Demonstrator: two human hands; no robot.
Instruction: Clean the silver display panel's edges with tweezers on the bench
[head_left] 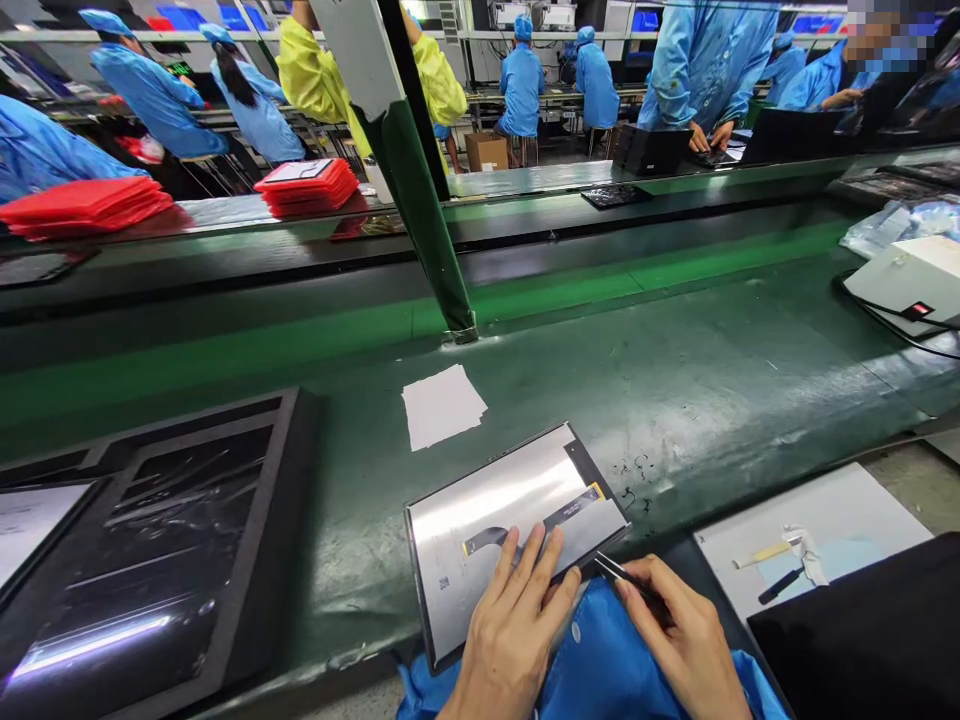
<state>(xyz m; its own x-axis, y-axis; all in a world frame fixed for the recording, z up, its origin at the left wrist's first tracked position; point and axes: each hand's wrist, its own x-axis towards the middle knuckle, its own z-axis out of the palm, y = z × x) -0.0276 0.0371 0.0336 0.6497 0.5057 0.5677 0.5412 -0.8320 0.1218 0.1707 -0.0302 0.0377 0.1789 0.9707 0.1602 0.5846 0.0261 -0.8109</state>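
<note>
A silver display panel (487,510) with a dark flex cable (559,515) lies face down at the near edge of the green bench. My left hand (514,625) rests flat on its near side, fingers stretched out and pressing on the panel beside the cable. My right hand (686,640) is closed in a pinch on thin metal tweezers (619,572). Their tip points at the panel's near right corner. Blue sleeves cover both my wrists.
A white paper sheet (442,405) lies beyond the panel. Black foam trays (225,560) holding panels sit at the left. A white board (840,520) with small tools is at the right, a white device (911,280) farther right. A green post (420,210) stands ahead. Workers in blue sit beyond.
</note>
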